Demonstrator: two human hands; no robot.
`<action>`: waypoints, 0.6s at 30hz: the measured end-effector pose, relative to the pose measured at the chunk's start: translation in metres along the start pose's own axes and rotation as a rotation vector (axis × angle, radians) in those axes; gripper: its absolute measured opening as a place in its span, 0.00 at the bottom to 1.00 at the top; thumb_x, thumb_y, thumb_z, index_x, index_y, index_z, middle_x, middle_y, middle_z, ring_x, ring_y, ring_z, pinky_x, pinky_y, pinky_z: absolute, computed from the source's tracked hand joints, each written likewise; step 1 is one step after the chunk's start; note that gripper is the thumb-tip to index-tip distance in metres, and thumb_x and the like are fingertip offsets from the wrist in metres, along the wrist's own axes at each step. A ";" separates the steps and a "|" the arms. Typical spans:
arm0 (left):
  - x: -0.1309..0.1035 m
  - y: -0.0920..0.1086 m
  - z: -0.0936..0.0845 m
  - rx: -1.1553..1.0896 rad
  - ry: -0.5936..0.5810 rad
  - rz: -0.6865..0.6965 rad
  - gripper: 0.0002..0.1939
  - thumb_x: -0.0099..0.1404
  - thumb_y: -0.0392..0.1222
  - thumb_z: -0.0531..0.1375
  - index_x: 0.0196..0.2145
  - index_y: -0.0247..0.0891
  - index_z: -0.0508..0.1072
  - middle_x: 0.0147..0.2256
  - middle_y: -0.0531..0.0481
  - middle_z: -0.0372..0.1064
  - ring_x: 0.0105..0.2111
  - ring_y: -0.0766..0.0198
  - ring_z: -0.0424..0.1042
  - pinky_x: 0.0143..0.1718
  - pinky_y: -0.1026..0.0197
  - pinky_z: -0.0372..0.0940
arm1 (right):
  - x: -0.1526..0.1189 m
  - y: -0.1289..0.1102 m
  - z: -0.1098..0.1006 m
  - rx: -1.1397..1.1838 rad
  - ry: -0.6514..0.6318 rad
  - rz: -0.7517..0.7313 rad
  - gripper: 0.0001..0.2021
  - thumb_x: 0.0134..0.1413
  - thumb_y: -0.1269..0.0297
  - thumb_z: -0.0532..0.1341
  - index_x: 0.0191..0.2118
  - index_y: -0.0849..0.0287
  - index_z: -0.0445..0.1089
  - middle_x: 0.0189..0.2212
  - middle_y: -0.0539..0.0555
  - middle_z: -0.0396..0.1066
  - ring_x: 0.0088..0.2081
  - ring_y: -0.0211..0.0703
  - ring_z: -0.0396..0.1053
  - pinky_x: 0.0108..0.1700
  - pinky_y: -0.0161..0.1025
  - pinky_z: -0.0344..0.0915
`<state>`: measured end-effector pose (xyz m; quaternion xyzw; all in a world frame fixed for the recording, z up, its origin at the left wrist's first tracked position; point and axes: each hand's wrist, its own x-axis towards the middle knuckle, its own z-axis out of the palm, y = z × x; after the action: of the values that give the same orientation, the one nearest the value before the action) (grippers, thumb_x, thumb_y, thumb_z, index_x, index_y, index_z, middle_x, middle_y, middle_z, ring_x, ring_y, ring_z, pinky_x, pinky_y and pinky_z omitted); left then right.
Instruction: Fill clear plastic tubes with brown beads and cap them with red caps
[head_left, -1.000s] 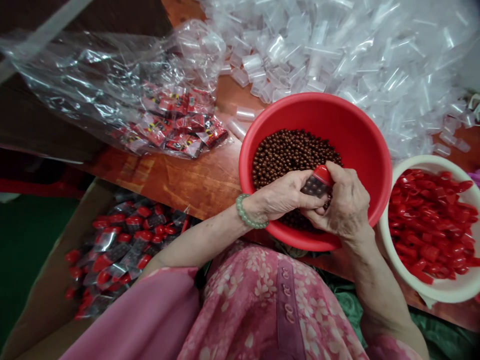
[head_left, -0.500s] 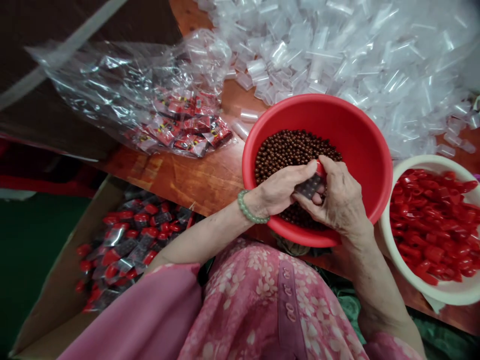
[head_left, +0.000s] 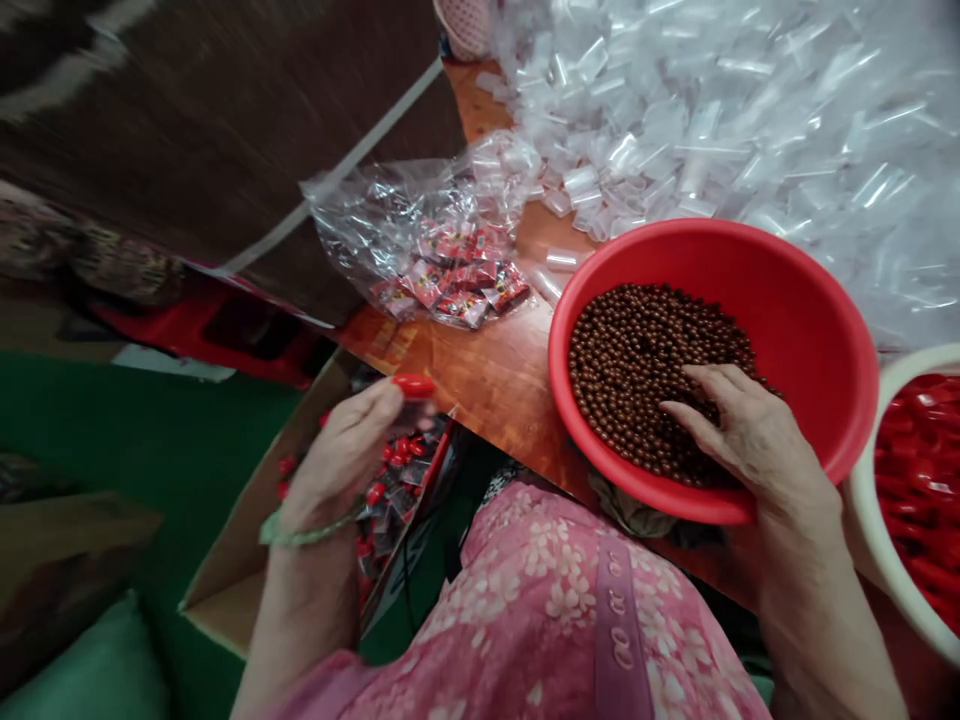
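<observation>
My left hand (head_left: 345,450), with a green bead bracelet on its wrist, is closed on a small clear container with a red cap (head_left: 414,386). It is above a cardboard box (head_left: 232,600) of similar red-capped containers (head_left: 390,510); motion blurs what the held one contains. Over the red bowl (head_left: 817,300), my right hand (head_left: 750,430) has thumb and fingers apart and nothing in its grasp. Its fingertips are close to the small round brown balls (head_left: 637,370); whether they touch is hard to see.
Clear plastic sleeves (head_left: 712,110) are heaped across the back of the table (head_left: 495,400). Left of the bowl lies a clear bag (head_left: 375,230) with red packets (head_left: 465,275). A white basin (head_left: 892,560) of red caps (head_left: 922,470) stands at right. A large dark box (head_left: 262,130) rises at back left.
My left hand has moved left from the bowl to the cardboard box, carrying the red-capped container. My right hand has let go of it and opened over the brown balls. The view has shifted left.
</observation>
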<state>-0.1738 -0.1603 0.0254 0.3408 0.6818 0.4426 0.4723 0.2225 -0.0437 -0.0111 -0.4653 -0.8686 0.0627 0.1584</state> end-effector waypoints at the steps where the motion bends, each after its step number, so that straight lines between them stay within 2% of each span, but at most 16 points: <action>1: -0.005 -0.008 -0.027 0.201 0.123 -0.024 0.16 0.66 0.59 0.63 0.39 0.46 0.80 0.33 0.54 0.78 0.34 0.56 0.73 0.40 0.53 0.66 | 0.000 0.001 0.001 -0.018 -0.020 -0.003 0.21 0.68 0.49 0.59 0.55 0.61 0.72 0.47 0.62 0.78 0.44 0.57 0.78 0.46 0.53 0.75; 2: -0.010 -0.015 -0.050 0.433 0.150 -0.084 0.13 0.66 0.56 0.63 0.41 0.48 0.80 0.35 0.54 0.77 0.38 0.54 0.73 0.43 0.51 0.64 | 0.000 0.001 0.002 -0.036 -0.035 -0.007 0.21 0.68 0.50 0.58 0.54 0.62 0.72 0.46 0.62 0.78 0.42 0.56 0.78 0.44 0.52 0.75; 4: -0.012 -0.027 -0.080 0.732 0.346 -0.003 0.08 0.60 0.50 0.68 0.36 0.49 0.78 0.31 0.54 0.74 0.40 0.49 0.71 0.43 0.48 0.62 | -0.001 0.003 0.004 -0.071 -0.054 -0.012 0.20 0.70 0.50 0.56 0.51 0.62 0.73 0.44 0.61 0.78 0.39 0.55 0.78 0.41 0.51 0.75; 5: -0.009 -0.031 -0.085 0.764 0.408 0.133 0.07 0.58 0.47 0.69 0.35 0.48 0.77 0.31 0.54 0.72 0.43 0.47 0.71 0.44 0.49 0.62 | -0.001 0.004 0.004 -0.085 -0.062 -0.014 0.20 0.70 0.50 0.56 0.50 0.62 0.73 0.44 0.61 0.78 0.38 0.54 0.78 0.40 0.50 0.74; 6: -0.002 -0.033 -0.083 0.730 0.471 0.309 0.07 0.58 0.43 0.69 0.35 0.47 0.77 0.31 0.53 0.72 0.45 0.47 0.71 0.45 0.51 0.63 | -0.001 0.004 0.005 -0.093 -0.071 -0.015 0.19 0.71 0.51 0.55 0.50 0.62 0.73 0.44 0.61 0.78 0.38 0.54 0.78 0.39 0.49 0.74; 7: 0.008 -0.032 -0.073 0.675 0.457 0.457 0.07 0.59 0.41 0.69 0.36 0.48 0.77 0.32 0.52 0.72 0.47 0.48 0.71 0.46 0.52 0.64 | -0.001 0.005 0.007 -0.098 -0.078 -0.014 0.19 0.71 0.51 0.55 0.50 0.62 0.73 0.44 0.61 0.78 0.37 0.53 0.78 0.39 0.49 0.74; 8: 0.022 -0.029 -0.057 0.610 0.396 0.575 0.08 0.62 0.40 0.67 0.40 0.48 0.78 0.35 0.52 0.74 0.47 0.50 0.71 0.47 0.54 0.64 | -0.002 0.006 0.008 -0.100 -0.083 -0.012 0.19 0.71 0.52 0.55 0.50 0.62 0.73 0.44 0.61 0.78 0.37 0.53 0.78 0.39 0.49 0.74; 9: 0.039 -0.023 -0.035 0.583 0.309 0.633 0.10 0.66 0.40 0.64 0.45 0.48 0.78 0.40 0.52 0.76 0.47 0.52 0.71 0.52 0.54 0.65 | -0.002 0.006 0.009 -0.101 -0.091 -0.010 0.18 0.71 0.52 0.55 0.50 0.62 0.73 0.43 0.61 0.78 0.37 0.53 0.78 0.39 0.49 0.73; 11: 0.080 -0.009 0.019 0.598 0.163 0.697 0.13 0.68 0.39 0.62 0.50 0.45 0.77 0.48 0.51 0.77 0.50 0.54 0.72 0.59 0.53 0.64 | -0.002 0.007 0.012 -0.100 -0.117 -0.001 0.18 0.72 0.53 0.54 0.49 0.61 0.73 0.42 0.61 0.78 0.36 0.52 0.78 0.39 0.49 0.74; 13: 0.124 0.006 0.073 0.659 0.006 0.749 0.16 0.68 0.31 0.57 0.50 0.38 0.77 0.52 0.45 0.76 0.54 0.54 0.71 0.62 0.51 0.63 | -0.001 0.007 0.014 -0.094 -0.142 0.016 0.17 0.72 0.54 0.54 0.48 0.61 0.74 0.42 0.61 0.78 0.36 0.52 0.78 0.40 0.50 0.74; 14: 0.145 0.012 0.097 0.793 -0.106 0.775 0.19 0.67 0.27 0.53 0.50 0.35 0.77 0.54 0.41 0.75 0.56 0.54 0.70 0.62 0.51 0.63 | -0.001 0.006 0.015 -0.090 -0.157 0.028 0.17 0.72 0.55 0.54 0.47 0.61 0.74 0.43 0.62 0.78 0.36 0.53 0.78 0.41 0.50 0.74; 16: 0.180 0.018 0.134 1.038 -0.249 0.810 0.19 0.68 0.26 0.51 0.51 0.33 0.75 0.55 0.38 0.74 0.56 0.55 0.69 0.61 0.51 0.64 | 0.000 0.004 0.014 -0.082 -0.185 0.052 0.16 0.72 0.56 0.54 0.48 0.62 0.74 0.44 0.62 0.78 0.38 0.54 0.78 0.42 0.50 0.75; 18: 0.206 0.017 0.154 1.162 -0.315 0.822 0.18 0.70 0.28 0.51 0.51 0.34 0.75 0.53 0.37 0.74 0.54 0.55 0.69 0.59 0.52 0.65 | 0.002 0.002 0.012 -0.077 -0.211 0.070 0.15 0.71 0.56 0.55 0.48 0.62 0.73 0.44 0.62 0.78 0.39 0.54 0.79 0.42 0.50 0.75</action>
<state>-0.0934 0.0715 -0.0539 0.8247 0.5477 0.0966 0.1033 0.2190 -0.0407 -0.0230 -0.4919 -0.8654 0.0836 0.0457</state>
